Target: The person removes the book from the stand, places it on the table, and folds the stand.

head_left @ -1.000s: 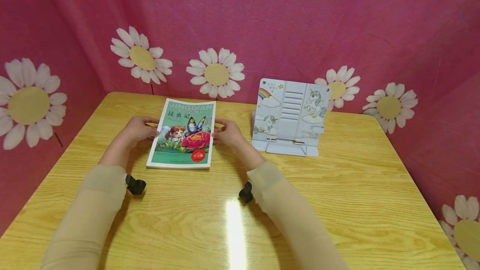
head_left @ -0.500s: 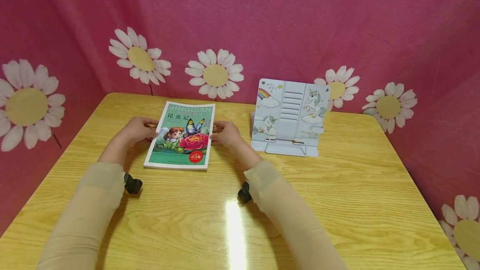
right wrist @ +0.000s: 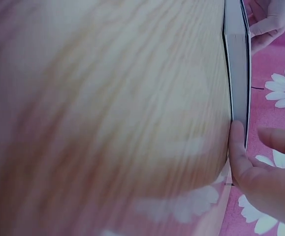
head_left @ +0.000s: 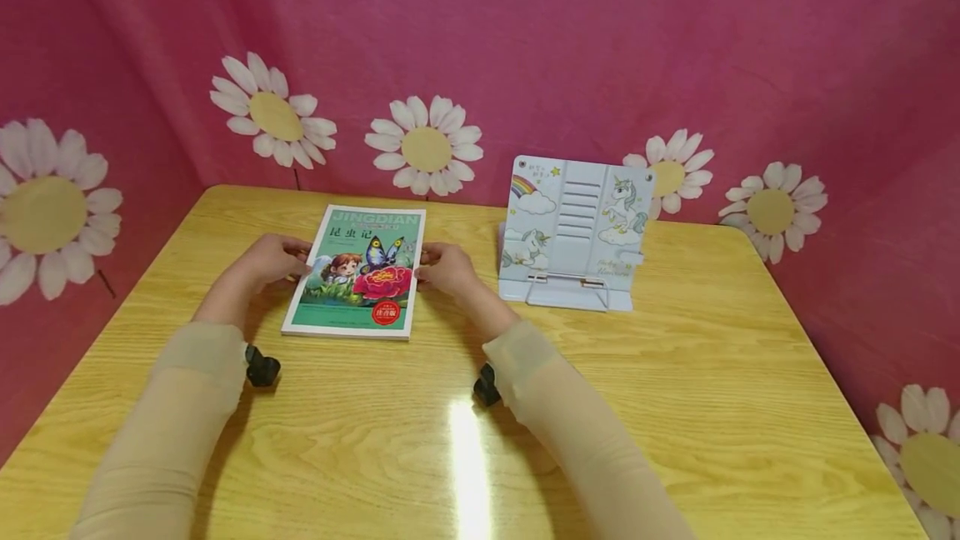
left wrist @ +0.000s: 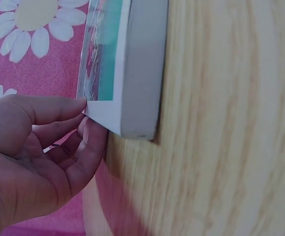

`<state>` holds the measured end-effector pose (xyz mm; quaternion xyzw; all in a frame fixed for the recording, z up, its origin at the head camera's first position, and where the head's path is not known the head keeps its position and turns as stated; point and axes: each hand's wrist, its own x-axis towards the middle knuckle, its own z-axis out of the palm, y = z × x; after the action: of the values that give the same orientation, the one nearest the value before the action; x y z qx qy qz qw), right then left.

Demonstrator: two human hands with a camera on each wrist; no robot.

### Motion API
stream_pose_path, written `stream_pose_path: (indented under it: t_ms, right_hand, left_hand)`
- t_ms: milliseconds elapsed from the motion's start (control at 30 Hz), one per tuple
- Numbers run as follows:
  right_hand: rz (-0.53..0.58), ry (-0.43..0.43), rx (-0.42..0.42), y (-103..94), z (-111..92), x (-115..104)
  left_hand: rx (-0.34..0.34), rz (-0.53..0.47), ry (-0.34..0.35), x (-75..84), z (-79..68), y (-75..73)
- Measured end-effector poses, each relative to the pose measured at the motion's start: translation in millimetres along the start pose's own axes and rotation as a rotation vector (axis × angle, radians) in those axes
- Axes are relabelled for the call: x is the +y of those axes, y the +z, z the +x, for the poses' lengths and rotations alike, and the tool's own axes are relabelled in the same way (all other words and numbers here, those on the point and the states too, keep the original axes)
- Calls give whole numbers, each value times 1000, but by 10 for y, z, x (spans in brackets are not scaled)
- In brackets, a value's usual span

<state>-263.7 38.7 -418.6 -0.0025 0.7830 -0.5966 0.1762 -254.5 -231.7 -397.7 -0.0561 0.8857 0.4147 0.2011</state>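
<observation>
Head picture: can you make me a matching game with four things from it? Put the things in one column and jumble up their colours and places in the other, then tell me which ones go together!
Things:
1. book
2. stand
3. table
4. cloth

Colours and places:
A. pink, behind the table
B. between the left hand and the right hand
C. white, to the right of the book
D. yellowish wood, under the stand

Pairs:
1-B
2-C
3-D
4-A
</observation>
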Motion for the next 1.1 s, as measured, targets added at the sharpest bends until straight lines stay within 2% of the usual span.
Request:
stream_pose_path:
  t_ms: [133,267,367,500,867,1100]
  right_hand:
    - [-4,10,-27,2,-25,-23]
    - [73,36,-64,-36,-15,-29]
    - [84,42,-87,-99,-29,-52]
    - [10,18,-93,-204,-99,-113]
    - [-114,-93,-111,-576,-338,-276]
    - [-215,-154,-68,-807,-476,-395]
  left_hand:
    - [13,5,5,-2,-16,-10]
    - [-1,20,-9,14,-37,-19]
    - [-16,25,-20,47,-70,-31]
    - [-10,30,-16,115,-134,-41]
    - [57,95,93,383,-312,13]
    - [140,159,209,511,-446,105]
